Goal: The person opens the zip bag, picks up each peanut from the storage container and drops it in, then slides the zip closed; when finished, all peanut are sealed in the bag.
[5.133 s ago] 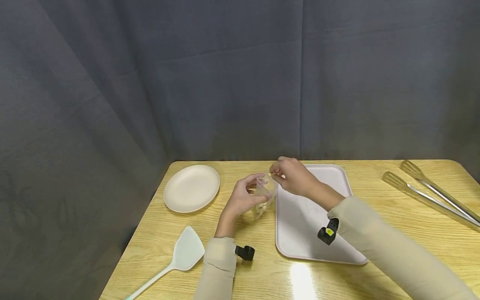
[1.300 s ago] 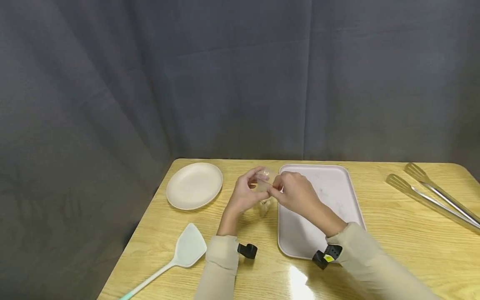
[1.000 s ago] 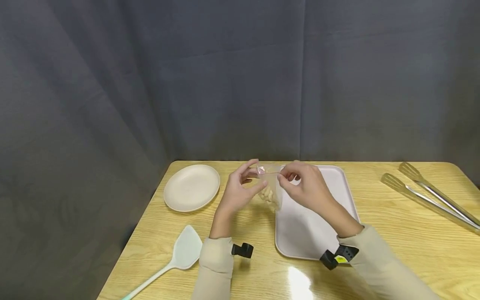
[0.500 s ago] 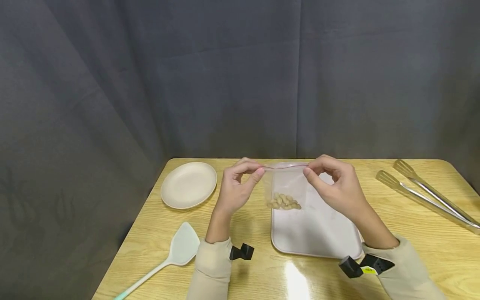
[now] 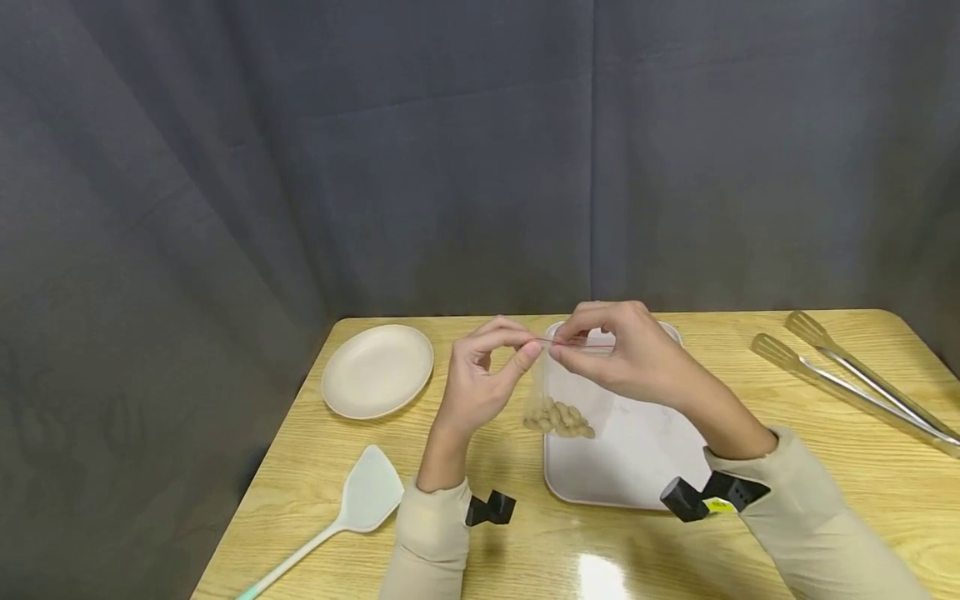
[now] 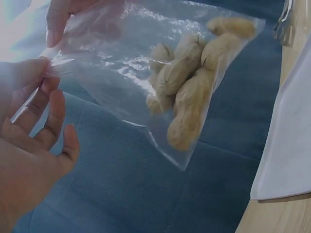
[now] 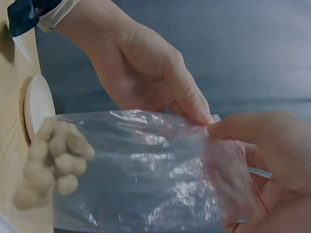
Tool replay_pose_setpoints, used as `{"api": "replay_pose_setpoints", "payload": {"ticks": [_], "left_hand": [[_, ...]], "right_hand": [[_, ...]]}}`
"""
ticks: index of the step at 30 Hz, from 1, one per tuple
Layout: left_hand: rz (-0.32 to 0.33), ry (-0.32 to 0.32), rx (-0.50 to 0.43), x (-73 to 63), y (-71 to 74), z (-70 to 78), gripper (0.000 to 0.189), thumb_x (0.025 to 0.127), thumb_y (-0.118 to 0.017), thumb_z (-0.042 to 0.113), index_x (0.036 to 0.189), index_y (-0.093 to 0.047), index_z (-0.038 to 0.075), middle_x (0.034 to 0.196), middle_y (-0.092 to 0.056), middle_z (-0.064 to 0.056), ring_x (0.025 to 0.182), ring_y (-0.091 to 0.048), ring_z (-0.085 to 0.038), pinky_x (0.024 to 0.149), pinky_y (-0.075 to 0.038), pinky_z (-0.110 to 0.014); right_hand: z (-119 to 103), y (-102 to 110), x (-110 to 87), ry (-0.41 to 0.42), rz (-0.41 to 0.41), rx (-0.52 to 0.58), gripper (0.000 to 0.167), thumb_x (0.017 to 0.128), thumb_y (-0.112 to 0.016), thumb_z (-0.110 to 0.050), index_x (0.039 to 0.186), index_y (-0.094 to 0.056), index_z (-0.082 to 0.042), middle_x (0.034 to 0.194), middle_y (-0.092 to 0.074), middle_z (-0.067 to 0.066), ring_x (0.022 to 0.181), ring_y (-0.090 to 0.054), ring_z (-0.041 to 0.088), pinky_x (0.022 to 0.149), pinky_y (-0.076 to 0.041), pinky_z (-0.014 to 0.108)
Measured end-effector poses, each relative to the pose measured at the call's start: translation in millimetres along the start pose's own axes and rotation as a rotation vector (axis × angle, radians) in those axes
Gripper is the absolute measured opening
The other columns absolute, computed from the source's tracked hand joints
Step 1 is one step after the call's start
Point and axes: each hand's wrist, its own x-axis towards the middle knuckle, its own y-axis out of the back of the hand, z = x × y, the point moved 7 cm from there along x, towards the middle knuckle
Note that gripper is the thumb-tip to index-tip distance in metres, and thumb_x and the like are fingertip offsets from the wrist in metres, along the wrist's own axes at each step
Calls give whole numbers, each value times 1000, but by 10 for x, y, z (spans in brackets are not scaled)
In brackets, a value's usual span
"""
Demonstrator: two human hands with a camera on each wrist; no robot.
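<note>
A clear zip bag (image 7: 146,170) with a red line along its top hangs between my hands. Several unshelled peanuts (image 6: 187,82) lie in its bottom. My left hand (image 5: 483,375) pinches the top left corner between thumb and forefinger; its other fingers are loosely bent. Close beside it, my right hand (image 5: 630,350) pinches the same top edge, thumb toward me and fingers behind. In the head view the bag hangs in front of the left part of a pale tray (image 5: 637,467); the right hand hides part of the bag's top.
A cream plate (image 5: 377,372) lies at the back left of the wooden table (image 5: 525,558). In front of it rests a pale green spatula (image 5: 371,492). Metal tongs (image 5: 847,383) lie at the right. A dark curtain (image 5: 450,167) hangs behind the table.
Earlier both hands worked close together at the bag's mouth, then spread its top edge wide and flat. Since then my right hand has moved left along the edge, back beside the left hand.
</note>
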Motion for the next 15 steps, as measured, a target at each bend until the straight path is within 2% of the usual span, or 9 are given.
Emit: {"api": "replay_pose_setpoints", "payload": {"ticks": [7,15], "left_hand": [[3,-7,-10,20,-57,-4,9,88,-65,-12,92,-73,-10,91,-66,-20,88,-60,-23,80,-50,-33],[25,-13,-4,16,-24,43,6,88,-67,-8,91,-72,-10,89,-65,-17,87,-59,-25,79,-50,-34]], "right_hand": [[-1,5,-35,43,48,33,18,86,-73,0,84,-75,-17,75,-62,-12,75,-57,11,68,-47,27],[19,49,-112,38,96,57,12,86,-74,0,87,-75,-12,79,-64,-10,76,-58,11,71,-46,26]]}}
